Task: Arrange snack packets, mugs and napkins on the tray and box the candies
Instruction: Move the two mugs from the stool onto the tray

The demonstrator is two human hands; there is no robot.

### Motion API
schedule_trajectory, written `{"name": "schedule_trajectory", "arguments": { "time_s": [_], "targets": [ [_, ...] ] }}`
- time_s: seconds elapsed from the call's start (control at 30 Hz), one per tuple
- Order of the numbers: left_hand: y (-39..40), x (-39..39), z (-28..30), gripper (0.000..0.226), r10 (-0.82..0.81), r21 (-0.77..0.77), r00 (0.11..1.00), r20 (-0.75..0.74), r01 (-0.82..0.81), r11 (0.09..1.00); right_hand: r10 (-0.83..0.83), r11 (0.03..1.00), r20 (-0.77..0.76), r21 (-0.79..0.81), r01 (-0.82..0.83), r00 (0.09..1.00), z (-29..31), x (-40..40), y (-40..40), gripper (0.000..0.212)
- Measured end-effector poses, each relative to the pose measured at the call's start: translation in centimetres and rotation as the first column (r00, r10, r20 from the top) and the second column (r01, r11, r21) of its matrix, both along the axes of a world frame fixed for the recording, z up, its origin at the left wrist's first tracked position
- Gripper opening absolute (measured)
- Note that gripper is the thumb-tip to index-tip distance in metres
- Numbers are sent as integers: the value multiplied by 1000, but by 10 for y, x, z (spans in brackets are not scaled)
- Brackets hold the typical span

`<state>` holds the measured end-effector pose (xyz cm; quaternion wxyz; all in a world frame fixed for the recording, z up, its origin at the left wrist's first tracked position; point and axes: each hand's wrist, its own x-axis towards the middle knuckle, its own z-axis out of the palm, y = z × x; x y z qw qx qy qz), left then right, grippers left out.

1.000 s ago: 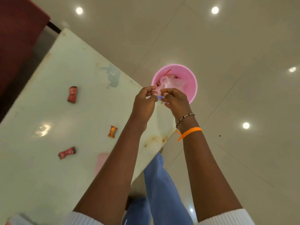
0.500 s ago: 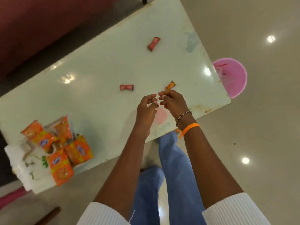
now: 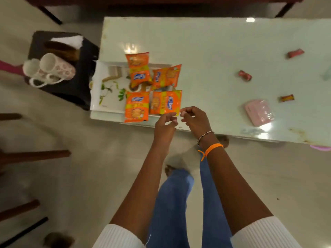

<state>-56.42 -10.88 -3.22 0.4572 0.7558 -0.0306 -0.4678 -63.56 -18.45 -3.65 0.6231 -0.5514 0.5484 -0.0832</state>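
While you stand at the near edge of the pale glass table (image 3: 215,51), both your hands hover together just over that edge, beside the tray's right end

Your left hand (image 3: 165,125): fingers loosely curled, thumb and forefinger near each other, nothing visible between them. Your right hand (image 3: 194,119): fingers curled inward, fingertips pinched on something small and pale; too small to tell what it is. A beaded bracelet (image 3: 206,134) and an orange band (image 3: 212,147) sit on your right wrist

White floral tray (image 3: 107,97) lies at the table's left end. Four orange snack packets on its right half, two by two:
- far left packet (image 3: 138,68), upright, overhanging the tray's far rim
- far right packet (image 3: 167,75), turned sideways
- near left packet (image 3: 137,106), overhanging the near rim
- near right packet (image 3: 166,102), sideways, just beside your fingertips

Candies loose on the table, well apart to the right: one red (image 3: 295,53) far out, one red (image 3: 244,75) mid-table, one red-and-yellow (image 3: 286,98) nearer. Pink box (image 3: 258,111) lies just left of that last candy, near the table's front edge

Black stool (image 3: 78,81) left of the table carries two white patterned mugs (image 3: 52,68) lying on their sides, touching, and white napkins (image 3: 69,41) behind them in a brown holder
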Motion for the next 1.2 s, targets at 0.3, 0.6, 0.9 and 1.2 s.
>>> {"name": "schedule_trajectory", "arguments": {
  "time_s": [0.3,0.6,0.9,1.2],
  "targets": [
    [50,96,-1,23,135,-23,991,2,-135,991,127,991,27,28,-128,991,-4,104,44,19],
    [54,200,3,23,329,-53,944,0,-328,943,221,972,30,75,-222,975,-4,219,37,20],
    [93,313,-4,21,539,-92,842,-14,-538,838,347,929,78,105,-354,934,-5,348,75,21],
    [149,467,-20,26,502,-10,864,35,-502,865,286,950,-34,142,-278,958,-28,488,126,24]
  ]
}}
